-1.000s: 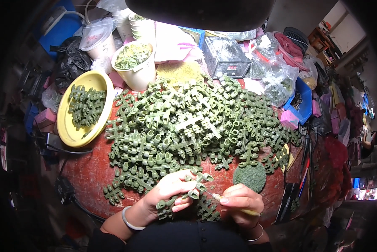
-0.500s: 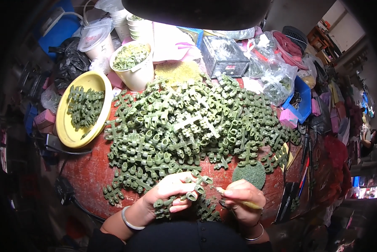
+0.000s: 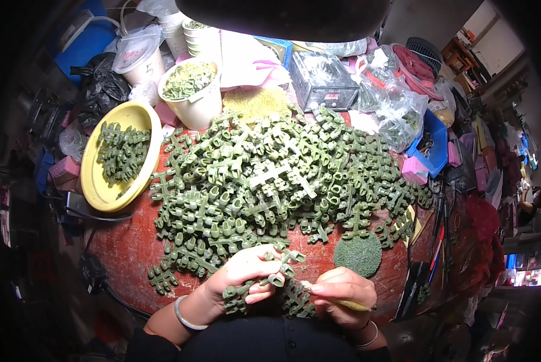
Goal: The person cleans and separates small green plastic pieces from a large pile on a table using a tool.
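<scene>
My left hand (image 3: pixel 246 268) is closed around a green branched piece (image 3: pixel 237 295) with hollow, cup-like ends, which hangs below the fingers and pokes out by the fingertips. In my right hand (image 3: pixel 343 292) is a thin pointed tool with a yellow handle (image 3: pixel 354 306), pinched between thumb and fingers. Its fine tip points left at the piece; whether it touches is too small to tell. More green branched pieces (image 3: pixel 297 301) lie low between the hands. Beyond them rises a large heap of similar pieces (image 3: pixel 252 175) on the red table (image 3: pixel 132 253).
A round green pad (image 3: pixel 357 254) lies past my right hand. At the left stands a tilted yellow basin (image 3: pixel 91 181) with green pieces, near a white bucket (image 3: pixel 192 111). A grey box device (image 3: pixel 322 81), plastic bags (image 3: pixel 397 117) and a blue tray (image 3: pixel 434 145) line the far side.
My right hand has shifted slightly left and down, bringing the tool's tip closer to the green piece. My left hand has barely moved.
</scene>
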